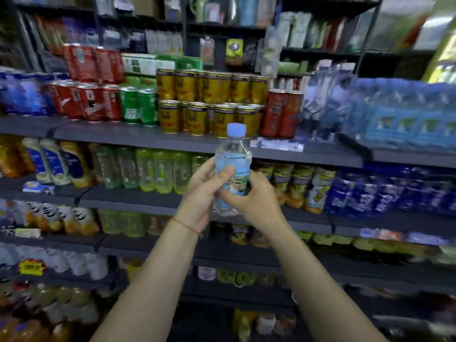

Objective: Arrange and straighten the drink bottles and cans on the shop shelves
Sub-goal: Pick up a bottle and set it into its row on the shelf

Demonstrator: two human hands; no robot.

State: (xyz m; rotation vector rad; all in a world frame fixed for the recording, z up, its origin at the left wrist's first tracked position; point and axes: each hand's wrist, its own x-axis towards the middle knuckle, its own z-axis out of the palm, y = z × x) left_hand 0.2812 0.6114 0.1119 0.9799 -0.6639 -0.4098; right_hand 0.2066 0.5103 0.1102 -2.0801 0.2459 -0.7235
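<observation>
I hold the water bottle [232, 169] upright off the shelf [148, 137], my left hand [201, 193] wrapped at its 9 o'clock side, my right hand [249, 196] curled at 4 o'clock, gold cans [209, 104] at 12.

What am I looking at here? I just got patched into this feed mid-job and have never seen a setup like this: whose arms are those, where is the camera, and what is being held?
There is no machine: a person works with bare hands. The one picture comes from a wide-angle camera on their head, looking forward and down, so the arms reach in from the bottom.

Both hands hold a small water bottle with a pale blue cap, upright, in front of the shelves and not yet set down. The left hand grips its side; the right hand grips it lower down.

Behind is a dark shop shelf. On the top row stand red cans, green cans, stacked gold cans and packs of water bottles on the right. Lower rows hold more drink bottles, too blurred to describe.
</observation>
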